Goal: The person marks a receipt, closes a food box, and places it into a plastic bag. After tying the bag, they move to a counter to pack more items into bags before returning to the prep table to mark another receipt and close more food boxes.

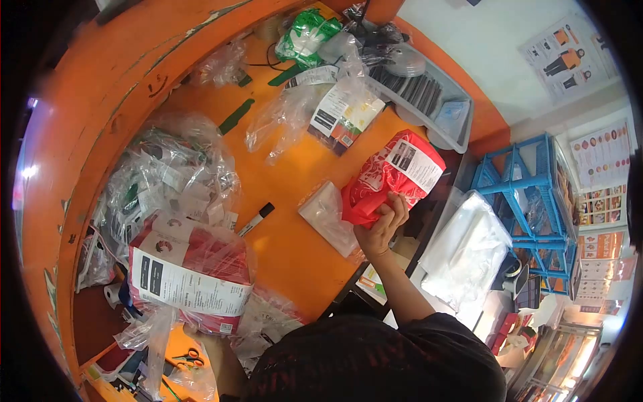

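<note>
My right hand (pixel 385 224) is closed on the gathered top of a red plastic bag (pixel 382 177), which bears a white printed label and rests at the right side of the orange counter (pixel 288 248). At the lower left, a pink and white package in clear plastic (pixel 191 268) carries a long white label. My left hand (pixel 204 342) is at its lower edge, with its fingers hidden beneath the package. Between the two packages lie a black-capped marker (pixel 256 219) and a stack of clear plastic bags (pixel 329 218).
Bagged boxes (pixel 345 114) and a green bag (pixel 308 37) lie at the back. A grey bin (pixel 459 137) holds dark lids. Crumpled clear bags (pixel 177 174) fill the left side. Blue racks (pixel 529 187) and white plastic bags (pixel 465 248) are at right; orange-handled scissors (pixel 189 358) lie low left.
</note>
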`<state>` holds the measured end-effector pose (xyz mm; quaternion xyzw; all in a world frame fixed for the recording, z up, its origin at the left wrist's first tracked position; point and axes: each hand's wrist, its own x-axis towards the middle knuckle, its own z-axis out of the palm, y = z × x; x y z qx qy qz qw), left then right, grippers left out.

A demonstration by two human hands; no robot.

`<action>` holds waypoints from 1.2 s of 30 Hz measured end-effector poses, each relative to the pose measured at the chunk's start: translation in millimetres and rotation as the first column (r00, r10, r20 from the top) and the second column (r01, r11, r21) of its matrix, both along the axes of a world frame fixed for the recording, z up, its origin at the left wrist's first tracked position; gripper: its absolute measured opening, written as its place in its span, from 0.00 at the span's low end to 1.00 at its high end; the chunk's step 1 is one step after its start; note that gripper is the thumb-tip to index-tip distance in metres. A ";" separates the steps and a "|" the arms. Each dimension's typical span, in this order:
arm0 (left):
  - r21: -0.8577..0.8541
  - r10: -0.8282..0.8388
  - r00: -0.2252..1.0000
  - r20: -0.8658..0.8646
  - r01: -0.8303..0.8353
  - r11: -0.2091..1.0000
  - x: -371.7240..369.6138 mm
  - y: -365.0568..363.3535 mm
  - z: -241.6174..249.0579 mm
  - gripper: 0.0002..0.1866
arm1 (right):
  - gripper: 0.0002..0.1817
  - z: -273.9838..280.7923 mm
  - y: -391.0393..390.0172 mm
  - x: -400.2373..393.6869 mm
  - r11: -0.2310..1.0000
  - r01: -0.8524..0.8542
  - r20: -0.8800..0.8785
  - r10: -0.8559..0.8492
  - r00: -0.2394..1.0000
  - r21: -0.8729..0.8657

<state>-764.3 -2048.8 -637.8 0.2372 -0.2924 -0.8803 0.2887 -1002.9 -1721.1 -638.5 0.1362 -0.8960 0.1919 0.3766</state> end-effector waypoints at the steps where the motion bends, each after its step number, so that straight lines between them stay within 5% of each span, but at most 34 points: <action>1: 0.026 -0.051 0.997 -0.063 0.052 0.998 0.4 -0.8 -3.4 0.39 | 0.30 1.2 -1.1 -2.3 0.999 0.003 -0.026 -0.004 1.000 -0.032; 3: 0.045 -0.093 0.987 -0.128 0.100 0.994 -3.0 6.5 1.1 0.39 | 0.28 8.7 -4.4 -8.1 0.998 -0.002 -0.053 -0.001 0.999 -0.068; 9: -0.041 0.062 0.993 0.103 -0.058 0.997 9.6 5.5 -28.3 0.39 | 0.31 50.3 -0.6 -53.5 1.000 0.017 0.209 -0.021 0.978 0.023; 12: -0.072 0.008 0.982 0.190 0.006 0.997 12.3 5.6 -20.6 0.39 | 0.36 49.6 1.4 -74.6 0.997 0.050 0.215 -0.062 0.975 0.059; 13: 0.044 -0.060 0.996 0.060 0.058 0.997 24.4 1.1 -52.7 0.39 | 0.38 50.4 -0.8 -76.9 0.995 0.064 0.235 -0.081 0.969 0.079; 16: -0.011 0.009 0.990 0.138 -0.008 1.000 -4.2 18.1 3.9 0.38 | 0.38 48.5 -2.1 -87.5 0.996 0.049 0.221 -0.064 0.973 0.074; 17: 0.059 -0.096 0.993 0.063 0.093 0.994 -3.8 16.8 9.1 0.37 | 0.38 47.0 -2.6 -91.3 0.995 0.048 0.211 -0.065 0.975 0.084; 24: -0.024 -0.170 0.979 0.111 0.174 0.985 -0.8 16.3 4.2 0.42 | 0.39 41.2 -8.4 -116.3 0.993 0.092 0.200 -0.106 0.974 0.076; 28: -0.060 0.026 0.986 0.165 -0.017 0.998 5.5 21.2 -11.2 0.42 | 0.41 43.6 -11.0 -121.1 0.982 0.131 0.225 -0.159 0.961 0.135; 29: -0.028 -0.081 0.997 0.002 0.081 0.996 8.4 12.8 -21.6 0.39 | 0.42 43.8 -11.0 -121.1 0.976 0.139 0.250 -0.179 0.952 0.168; 32: -0.037 -0.021 0.999 0.042 0.022 0.999 13.1 16.7 -22.4 0.36 | 0.53 34.9 4.1 -124.7 0.995 -0.092 0.253 0.078 0.964 0.046; 33: -0.034 -0.026 0.987 -0.157 0.021 0.999 12.4 20.0 -23.1 0.31 | 0.57 30.9 0.0 -121.0 0.994 -0.092 0.245 0.105 0.964 -0.061; 34: -0.045 -0.034 0.937 -0.349 0.020 0.999 9.7 23.5 -20.5 0.26 | 0.58 44.4 -9.3 -108.2 0.992 -0.105 0.177 0.116 0.977 -0.070; 35: -0.082 0.023 0.926 -0.377 -0.058 0.995 7.1 24.2 -12.5 0.26 | 0.56 75.3 -25.4 -79.7 0.972 -0.184 0.115 0.201 0.973 -0.143; 36: -0.057 -0.075 0.942 -0.326 0.060 0.997 3.2 24.4 -5.2 0.26 | 0.53 85.9 -38.9 -57.7 0.975 -0.182 0.096 0.195 0.976 -0.126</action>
